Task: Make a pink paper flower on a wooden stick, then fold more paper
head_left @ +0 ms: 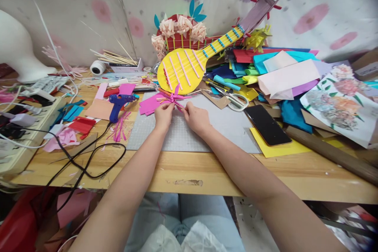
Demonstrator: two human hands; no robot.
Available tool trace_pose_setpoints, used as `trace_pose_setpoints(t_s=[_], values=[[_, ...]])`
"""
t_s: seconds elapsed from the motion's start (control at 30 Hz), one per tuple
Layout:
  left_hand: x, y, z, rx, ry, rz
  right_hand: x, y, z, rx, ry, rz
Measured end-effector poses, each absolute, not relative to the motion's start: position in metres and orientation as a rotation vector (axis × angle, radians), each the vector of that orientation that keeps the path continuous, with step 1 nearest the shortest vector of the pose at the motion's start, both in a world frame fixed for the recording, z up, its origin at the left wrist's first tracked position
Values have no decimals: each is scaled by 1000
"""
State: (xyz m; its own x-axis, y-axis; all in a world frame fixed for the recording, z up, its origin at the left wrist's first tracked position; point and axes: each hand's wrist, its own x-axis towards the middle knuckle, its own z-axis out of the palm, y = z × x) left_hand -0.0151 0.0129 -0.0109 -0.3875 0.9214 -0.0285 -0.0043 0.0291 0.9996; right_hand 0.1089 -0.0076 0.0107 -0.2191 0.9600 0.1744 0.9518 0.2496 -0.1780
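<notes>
Between my two hands, over the far half of the grey cutting mat [189,138], is a magenta paper flower [175,97] with narrow pointed petals. The fingers of my left hand [164,115] are closed on its near left side. My right hand [196,116] pinches a petal on the near right side. Just left of the flower, several magenta paper pieces [149,104] lie on the mat. Right behind it leans a yellow paper lute [181,71] with pink strips across its body. My fingertips partly hide the flower's lower petals.
A blue glue gun [115,106] stands at the left, its black cord looping to the table's front edge. Scissors [238,102] and a black phone [267,125] lie on the right. Colored paper [288,73] is heaped behind them. A power strip [38,130] is far left.
</notes>
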Motion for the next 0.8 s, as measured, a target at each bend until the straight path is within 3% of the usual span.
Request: trace_pose_setpoints(t_s=[0.43, 0.8], values=[[-14, 10, 4, 622, 1247, 1529, 104, -10, 10, -1724, -2315, 69], [-18, 10, 4, 719, 1307, 1401, 108, -8, 8, -1741, -2288, 92]])
